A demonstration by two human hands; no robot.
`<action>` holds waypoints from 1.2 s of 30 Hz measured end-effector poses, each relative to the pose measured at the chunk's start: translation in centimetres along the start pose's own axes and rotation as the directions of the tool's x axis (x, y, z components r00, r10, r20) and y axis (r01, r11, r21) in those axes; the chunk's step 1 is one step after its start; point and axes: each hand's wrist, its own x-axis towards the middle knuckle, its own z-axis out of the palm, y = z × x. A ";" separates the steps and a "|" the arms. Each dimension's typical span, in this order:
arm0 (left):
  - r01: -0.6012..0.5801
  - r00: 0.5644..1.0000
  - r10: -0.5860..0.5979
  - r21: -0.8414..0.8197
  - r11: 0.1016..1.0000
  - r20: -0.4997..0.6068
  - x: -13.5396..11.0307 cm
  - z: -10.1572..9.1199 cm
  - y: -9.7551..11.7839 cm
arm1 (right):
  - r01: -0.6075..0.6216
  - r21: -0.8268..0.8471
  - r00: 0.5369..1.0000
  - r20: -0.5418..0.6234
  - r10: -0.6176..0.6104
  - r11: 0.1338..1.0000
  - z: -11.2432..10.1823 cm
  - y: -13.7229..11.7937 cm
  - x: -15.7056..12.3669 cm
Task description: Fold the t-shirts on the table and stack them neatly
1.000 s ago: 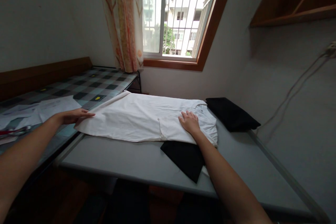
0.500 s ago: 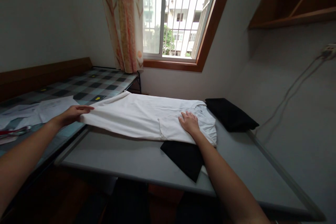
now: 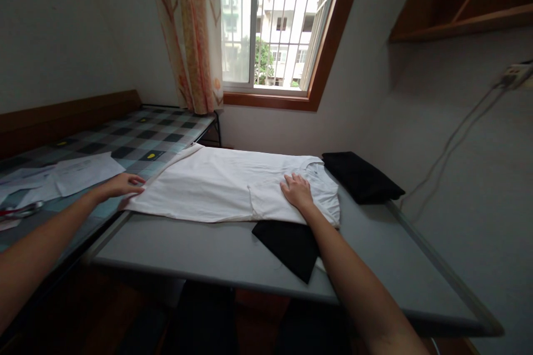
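A white shirt (image 3: pixel 216 186) lies lengthwise on a grey table (image 3: pixel 200 252), folded narrow. My left hand (image 3: pixel 120 184) is at the shirt's bottom hem on the left, fingers closed on the cloth edge. My right hand (image 3: pixel 297 191) lies flat with fingers spread on the shirt's chest, just below the collar. A black cloth (image 3: pixel 289 245) sticks out from under the shirt beside my right forearm.
A folded black garment (image 3: pixel 360 176) sits at the table's far right. To the left is a bed with a checked cover (image 3: pixel 141 136), with papers (image 3: pixel 79 169) on it. A curtain (image 3: pixel 187 33) and window are behind. A cable hangs on the right wall.
My left hand lifted the shirt's hem slightly half a second ago and has now laid it back down flat. My right hand has stayed pressed on the chest.
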 end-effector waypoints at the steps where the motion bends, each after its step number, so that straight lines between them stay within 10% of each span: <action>1: -0.050 0.999 0.050 0.028 0.998 -0.001 0.4 0.4 0.4 | -0.002 -0.003 1.000 -0.012 0.002 1.000 0.0 0.0 0.0; 5: -0.261 0.964 0.265 -0.102 0.960 0.027 0.4 2.7 4.8 | 0.009 -0.006 0.999 -0.034 -0.009 1.000 -0.1 -0.1 -0.1; 11: -0.542 0.753 0.633 -0.374 0.752 0.180 -4.6 7.4 15.9 | 0.019 0.002 1.000 -0.014 -0.019 1.000 -0.1 0.0 -0.2; 16: -0.785 0.592 0.805 -0.244 0.570 -0.022 -5.2 12.2 20.5 | -0.047 0.002 0.997 0.065 0.047 0.999 -0.2 -0.1 -0.3; 24: -0.568 0.818 0.575 0.167 0.806 0.007 -2.9 14.7 21.1 | -0.082 -0.004 0.988 0.128 0.082 0.997 -0.4 -0.2 -0.5; 36: -0.569 0.816 0.578 0.202 0.797 0.015 -4.9 14.9 21.1 | -0.089 0.013 0.992 0.094 0.087 0.996 -0.6 0.0 -1.9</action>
